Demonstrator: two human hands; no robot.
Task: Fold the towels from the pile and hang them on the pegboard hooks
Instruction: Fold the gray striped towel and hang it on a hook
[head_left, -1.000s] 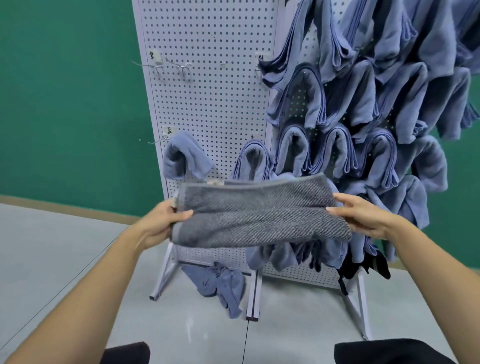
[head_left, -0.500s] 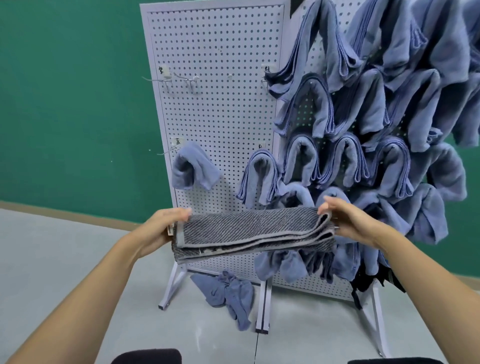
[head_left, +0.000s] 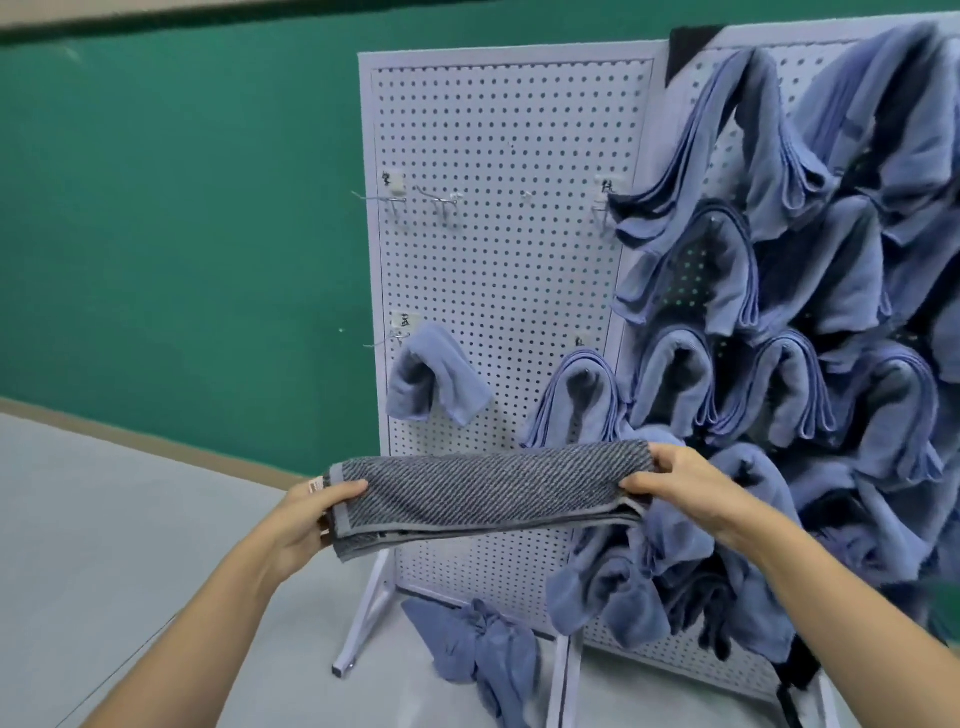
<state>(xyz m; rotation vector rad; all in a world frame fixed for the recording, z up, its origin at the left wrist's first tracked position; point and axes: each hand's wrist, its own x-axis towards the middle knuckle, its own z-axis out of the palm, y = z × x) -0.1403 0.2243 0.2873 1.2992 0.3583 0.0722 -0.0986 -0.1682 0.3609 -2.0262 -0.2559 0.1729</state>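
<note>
ITEM grey towel (head_left: 493, 493) | folded, held level before lower half of pegboard (head_left: 509, 260) | 1 end each gripped by left hand (head_left: 306, 519) and right hand (head_left: 691, 488) | blue towels (head_left: 779, 260) hung across pegboard's right | bare hooks (head_left: 441, 200) at pegboard's upper left | judged: folding done, hanging left

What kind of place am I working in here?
Likely a staged workroom or demo setup, not a home: a freestanding white pegboard crowded with hung blue towels stands on a grey surface before a plain green wall. The left hand and right hand grip a folded grey towel.
</note>
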